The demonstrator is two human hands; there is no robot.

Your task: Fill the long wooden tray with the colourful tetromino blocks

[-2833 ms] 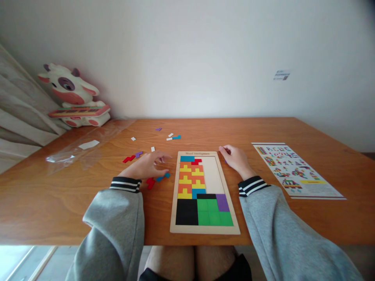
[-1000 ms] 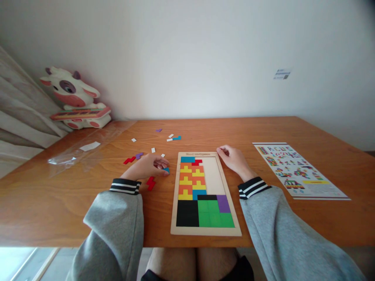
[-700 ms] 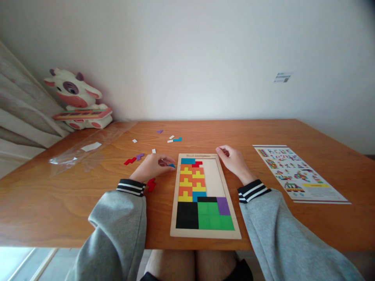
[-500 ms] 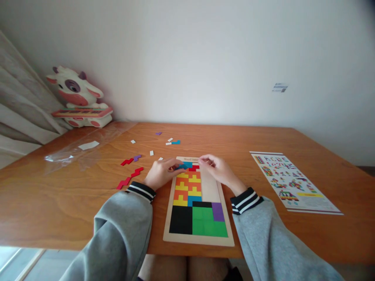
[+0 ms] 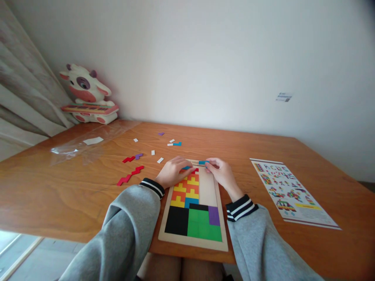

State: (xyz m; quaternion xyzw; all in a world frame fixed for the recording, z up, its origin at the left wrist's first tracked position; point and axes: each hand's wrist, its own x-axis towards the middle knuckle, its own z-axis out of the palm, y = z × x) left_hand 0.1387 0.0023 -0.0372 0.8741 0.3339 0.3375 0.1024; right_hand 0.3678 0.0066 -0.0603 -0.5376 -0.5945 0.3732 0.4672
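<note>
A wooden puzzle board [image 5: 193, 242] lies before me, partly filled with black, green, purple, yellow, orange, red and blue pieces. Over its upper left part is my left hand [image 5: 175, 171], thumb and fingers apart, touching or just above the blue piece [image 5: 186, 168] and hiding part of it. Close to the top right corner, my right hand [image 5: 220, 171] pinches a blue puzzle piece [image 5: 202, 162] by its right end. Below that hand a strip of bare board [image 5: 207, 189] shows beside the orange and yellow pieces.
Left of the board lie loose red pieces [image 5: 137, 170], a purple piece [image 5: 139, 156], white pieces [image 5: 160, 160] and a blue piece [image 5: 177, 144]. A plastic bag [image 5: 73, 150] and cow toy keyboard [image 5: 90, 111] are further left. A printed sheet [image 5: 290, 191] lies right.
The blue piece that was in my left fingers is no longer seen there; a blue piece now shows in my right fingers. My left hand has moved right over the board. The view has shifted slightly.
</note>
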